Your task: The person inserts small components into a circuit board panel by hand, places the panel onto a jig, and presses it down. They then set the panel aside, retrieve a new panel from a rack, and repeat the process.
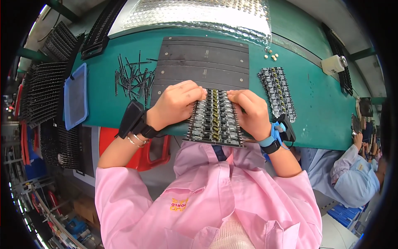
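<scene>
Between my two hands is a circuit board panel with rows of small silvery parts and a yellowish strip down its middle. My left hand grips its far left side with bent fingers, and my right hand grips the far right side. The panel's far end meets the near part of a dark plate with screwed-down strips and grooves. Its near end reaches past the table edge, over my lap. Some of my fingertips are hidden behind the panel's edges.
Many thin black strips lie scattered left of the plate, beside a blue tray. At right are another panel stack and several small brass-coloured pieces. Bubble wrap lies at the back. Black racks stand far left; a co-worker sits at right.
</scene>
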The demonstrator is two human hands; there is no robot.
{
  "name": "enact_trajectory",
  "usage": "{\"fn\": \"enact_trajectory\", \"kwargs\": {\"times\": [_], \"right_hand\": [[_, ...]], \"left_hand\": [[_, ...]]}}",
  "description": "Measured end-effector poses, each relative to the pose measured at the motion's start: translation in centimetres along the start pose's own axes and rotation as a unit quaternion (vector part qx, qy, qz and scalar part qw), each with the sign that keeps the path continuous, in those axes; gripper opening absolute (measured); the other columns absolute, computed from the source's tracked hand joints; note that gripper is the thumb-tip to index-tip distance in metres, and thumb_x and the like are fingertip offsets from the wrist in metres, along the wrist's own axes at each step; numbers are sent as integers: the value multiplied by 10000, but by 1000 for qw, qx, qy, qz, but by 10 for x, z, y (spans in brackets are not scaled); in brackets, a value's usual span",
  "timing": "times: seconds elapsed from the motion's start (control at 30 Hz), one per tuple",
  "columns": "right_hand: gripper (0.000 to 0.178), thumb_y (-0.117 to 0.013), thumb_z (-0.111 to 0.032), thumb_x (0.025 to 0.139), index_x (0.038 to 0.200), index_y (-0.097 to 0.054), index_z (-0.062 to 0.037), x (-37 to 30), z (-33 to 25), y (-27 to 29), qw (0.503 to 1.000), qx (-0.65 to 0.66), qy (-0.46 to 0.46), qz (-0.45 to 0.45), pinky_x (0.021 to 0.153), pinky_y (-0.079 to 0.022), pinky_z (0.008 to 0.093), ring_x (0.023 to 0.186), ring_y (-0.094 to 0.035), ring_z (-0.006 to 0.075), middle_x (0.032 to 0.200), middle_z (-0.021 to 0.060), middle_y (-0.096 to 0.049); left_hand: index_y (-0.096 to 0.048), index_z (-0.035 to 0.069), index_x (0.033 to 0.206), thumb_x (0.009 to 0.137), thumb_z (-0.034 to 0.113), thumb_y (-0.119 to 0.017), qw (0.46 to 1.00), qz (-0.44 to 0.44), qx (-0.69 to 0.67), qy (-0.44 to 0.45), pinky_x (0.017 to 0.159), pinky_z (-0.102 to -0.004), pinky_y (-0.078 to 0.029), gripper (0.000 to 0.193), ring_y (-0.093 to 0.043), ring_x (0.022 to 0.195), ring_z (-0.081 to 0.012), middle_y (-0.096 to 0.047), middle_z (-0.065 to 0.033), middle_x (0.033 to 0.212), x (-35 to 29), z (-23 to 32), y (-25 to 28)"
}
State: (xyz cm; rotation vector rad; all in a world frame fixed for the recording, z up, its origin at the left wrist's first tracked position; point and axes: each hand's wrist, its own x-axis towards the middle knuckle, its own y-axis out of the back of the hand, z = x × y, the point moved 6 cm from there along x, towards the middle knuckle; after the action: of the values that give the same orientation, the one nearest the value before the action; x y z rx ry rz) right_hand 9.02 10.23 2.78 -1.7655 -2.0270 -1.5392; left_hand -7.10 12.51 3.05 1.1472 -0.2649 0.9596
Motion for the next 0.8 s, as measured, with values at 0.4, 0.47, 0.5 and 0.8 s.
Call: {"fn": "enact_trajectory", "kwargs": {"times": [0.4, 0.47, 0.5, 0.8], "right_hand": [[228, -563, 106, 562, 767, -549, 9, -3, -9, -3, 996, -57, 63, -8, 658, -495, 318, 779, -602, 266, 840, 125, -602], [224, -573, 95, 559, 765, -552, 7, -5, -11, -5, 995, -67, 77, -21, 664, -495, 321, 787, -597, 279, 832, 130, -596], [223, -578, 90, 558, 763, -553, 7, -5, -12, -6, 993, -72, 84, -28, 668, -496, 323, 792, -595, 285, 829, 133, -594], [137, -608, 9, 726, 844, -538, 16, 17, 31, 3, 939, 205, -276, 7, 654, -479, 240, 755, -585, 139, 839, 73, -604]], "left_hand": [[-522, -11, 742, 547, -40, -600, 990, -49, 81, -105, 644, -315, -512, 212, -594, 783, -266, -570, -122, 828, -6, 20, -8], [-524, -5, 749, 533, -43, -599, 982, -68, 106, -141, 631, -312, -510, 232, -593, 777, -267, -574, -112, 827, -9, 24, -12], [-525, -2, 753, 526, -45, -598, 977, -77, 119, -158, 624, -311, -509, 243, -593, 773, -268, -576, -107, 827, -10, 26, -14], [-539, 36, 872, 696, 23, -621, 942, -42, -197, 269, 604, -247, -515, 194, -602, 716, -186, -588, -56, 808, 32, -30, 5]]}}
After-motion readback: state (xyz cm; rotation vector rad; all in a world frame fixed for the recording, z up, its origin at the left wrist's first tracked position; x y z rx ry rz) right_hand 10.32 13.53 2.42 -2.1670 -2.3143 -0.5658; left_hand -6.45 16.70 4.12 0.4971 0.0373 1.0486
